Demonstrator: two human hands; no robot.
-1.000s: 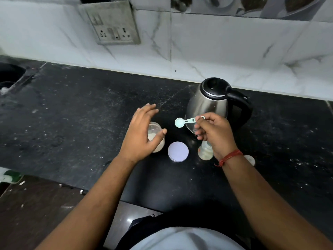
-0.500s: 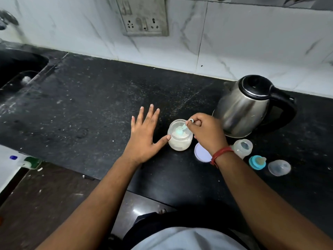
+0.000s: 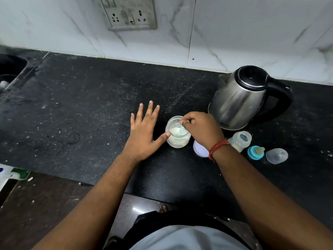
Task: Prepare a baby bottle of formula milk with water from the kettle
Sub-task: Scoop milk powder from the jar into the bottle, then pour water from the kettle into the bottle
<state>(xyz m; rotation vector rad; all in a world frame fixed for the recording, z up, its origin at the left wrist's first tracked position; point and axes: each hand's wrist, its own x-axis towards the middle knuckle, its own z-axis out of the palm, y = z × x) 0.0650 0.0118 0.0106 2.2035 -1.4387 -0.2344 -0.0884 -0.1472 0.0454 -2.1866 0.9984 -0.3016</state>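
The scoop (image 3: 180, 131), held level in the air beside the kettle (image 3: 239, 98) a second ago, is now dipped into the powder of the formula jar (image 3: 177, 131), pinched by the right hand (image 3: 201, 129). The left hand (image 3: 144, 134), earlier cupped round the jar, is spread flat left of it, only the thumb touching. The baby bottle (image 3: 240, 140) stands right of the jar.

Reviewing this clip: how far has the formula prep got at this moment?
Done: jar lid is off, and the teat and cap lie beside the open baby bottle, which has something pale in its bottom. In hand: right hand dips the scoop into the powder jar, left hand steadying it with the thumb. Left: moving powder, pouring from the kettle, closing.
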